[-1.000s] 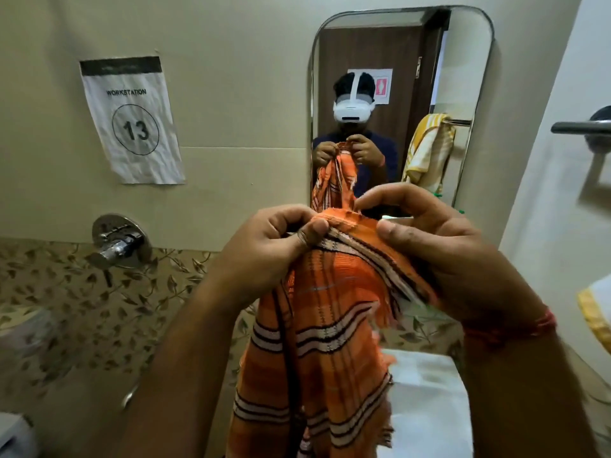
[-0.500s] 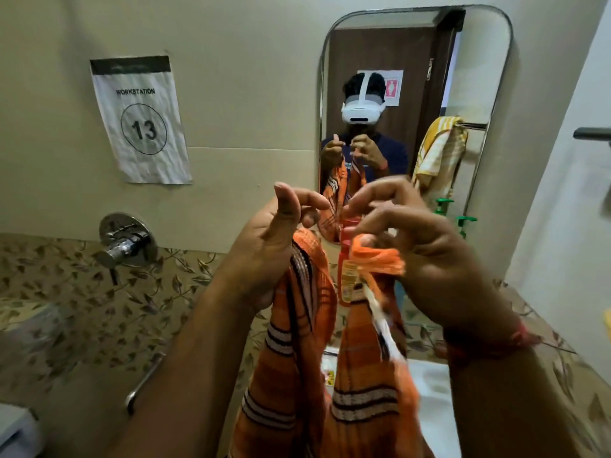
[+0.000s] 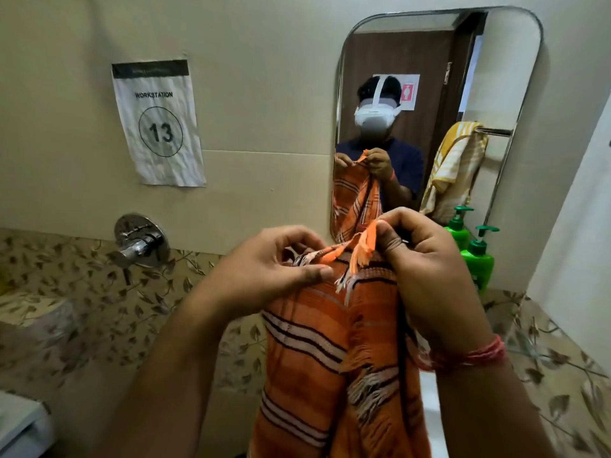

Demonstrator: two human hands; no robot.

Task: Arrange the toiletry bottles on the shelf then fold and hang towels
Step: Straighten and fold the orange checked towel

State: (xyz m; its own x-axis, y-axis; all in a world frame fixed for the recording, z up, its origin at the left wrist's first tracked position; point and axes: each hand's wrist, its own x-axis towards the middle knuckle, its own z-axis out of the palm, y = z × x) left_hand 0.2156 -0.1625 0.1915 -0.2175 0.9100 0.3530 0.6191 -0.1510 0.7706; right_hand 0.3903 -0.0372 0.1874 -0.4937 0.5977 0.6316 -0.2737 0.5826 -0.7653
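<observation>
An orange towel (image 3: pixel 330 365) with white and dark stripes and a frayed fringe hangs in front of me. My left hand (image 3: pixel 274 262) pinches its top edge between thumb and fingers. My right hand (image 3: pixel 426 256) grips a fringed corner of the same edge, held a little higher. A green pump bottle (image 3: pixel 479 259) stands behind my right hand next to the mirror; its twin above it is a reflection. The rest of the shelf is hidden by my arms and the towel.
A mirror (image 3: pixel 429 104) on the beige wall reflects me and a yellow striped towel on a rail behind. A chrome tap (image 3: pixel 140 241) sticks out at left under a paper sign (image 3: pixel 158 123) reading 13. A white basin (image 3: pixel 429 401) lies below the towel.
My hands have moved lower and closer together, drawing the two upper corners of the towel toward each other. The view has shifted left, and the green bottle now shows.
</observation>
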